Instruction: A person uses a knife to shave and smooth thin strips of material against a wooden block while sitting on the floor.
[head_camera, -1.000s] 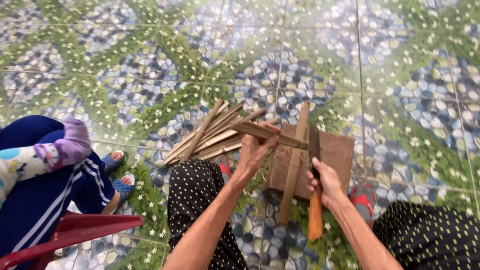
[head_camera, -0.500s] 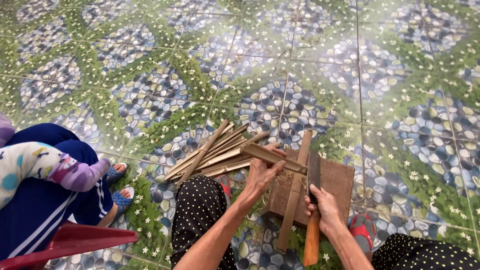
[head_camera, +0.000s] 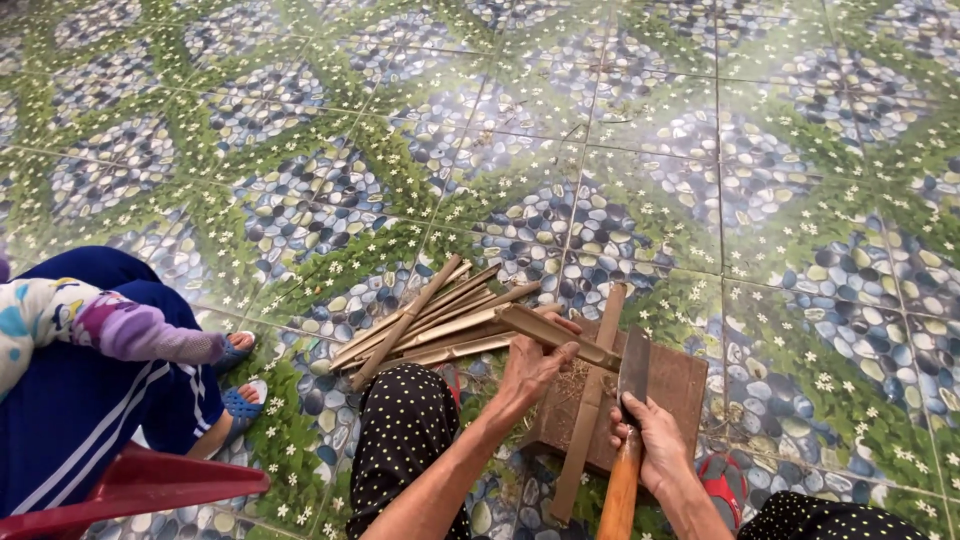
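Observation:
My left hand (head_camera: 532, 367) grips a split bamboo strip (head_camera: 553, 334) and holds it slanted across a brown wooden block (head_camera: 675, 390). My right hand (head_camera: 657, 443) is closed on the orange wooden handle of a cleaver (head_camera: 631, 370), whose blade stands upright against the strip's right end. A longer bamboo slat (head_camera: 590, 405) lies lengthwise over the block, under both hands. A pile of several bamboo strips (head_camera: 430, 320) rests on the floor just left of my left hand.
A person in blue trousers with white stripes (head_camera: 90, 400) sits at the left on a red plastic chair (head_camera: 140, 487), feet in blue sandals (head_camera: 240, 400). My knees in black dotted trousers (head_camera: 405, 440) frame the block. A pebble-and-flower patterned tile floor (head_camera: 650, 150) stretches ahead.
The view has shifted slightly downward and closer. My left hand has drawn the strip a little further over the block; the cleaver stays against it. The seated person's arm has lowered.

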